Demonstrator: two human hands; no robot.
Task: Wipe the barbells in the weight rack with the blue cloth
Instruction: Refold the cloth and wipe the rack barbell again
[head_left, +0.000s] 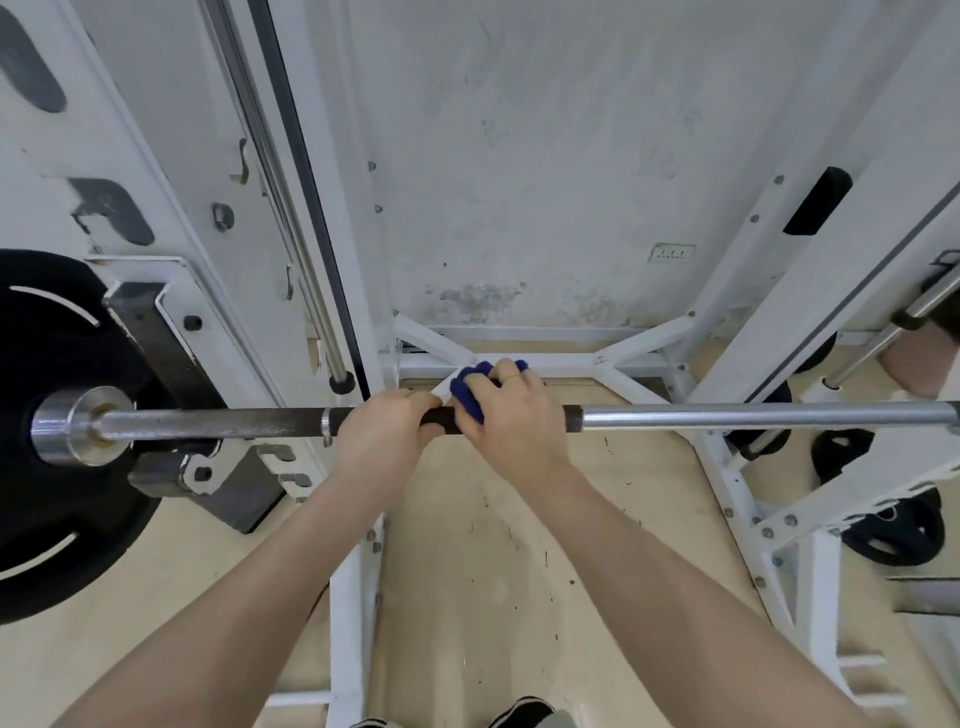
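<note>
Barbell (727, 415) racked across mid-view, nine to three o'clock. Left hand (382, 426) wrapped round knurling; right hand (511, 415) clamping blue cloth (467, 397) on it. Risk: cloth snagging on knurl, slipping free.

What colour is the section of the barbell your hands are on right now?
Dark brown-black, unlike the shiny silver shaft to its right; the head view shows the barbell's grip section best.

Both hands grip the barbell (727, 415) at its dark knurled section. The left hand (382, 428) wraps the bare bar; just beside it, the right hand (511, 415) clutches the blue cloth (467, 395) against it. A black plate (47, 415) sits at the left end.
</note>
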